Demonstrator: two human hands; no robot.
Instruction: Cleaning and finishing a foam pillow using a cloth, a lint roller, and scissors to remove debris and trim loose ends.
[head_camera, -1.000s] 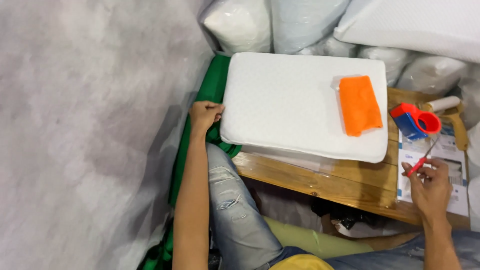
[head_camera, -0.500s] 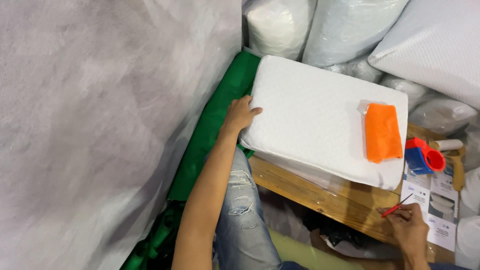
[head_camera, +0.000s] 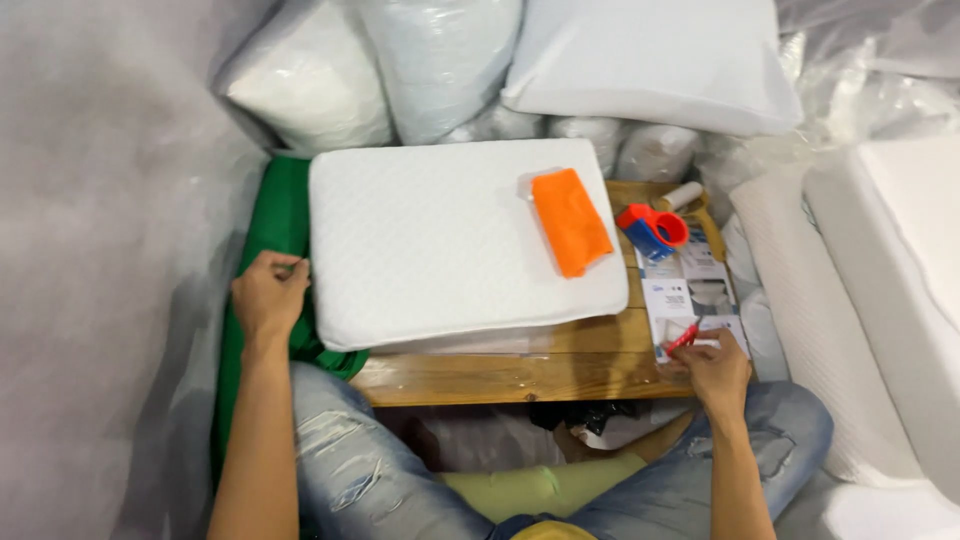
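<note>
The left hand grips the white quilted foam pillow's corner; the right hand pinches a small red pen. Judged risk: tugging could slide the orange folded cloth off, far from either grip.

Packing area of a small bedding workshop or storeroom. Plastic-wrapped pillows and bagged cushions are stacked against the wall; further white foam pads stand at the right. A low wooden worktop on the floor carries a quilted white pillow, a tape dispenser and printed leaflets. The worker sits cross-legged at it.
</note>
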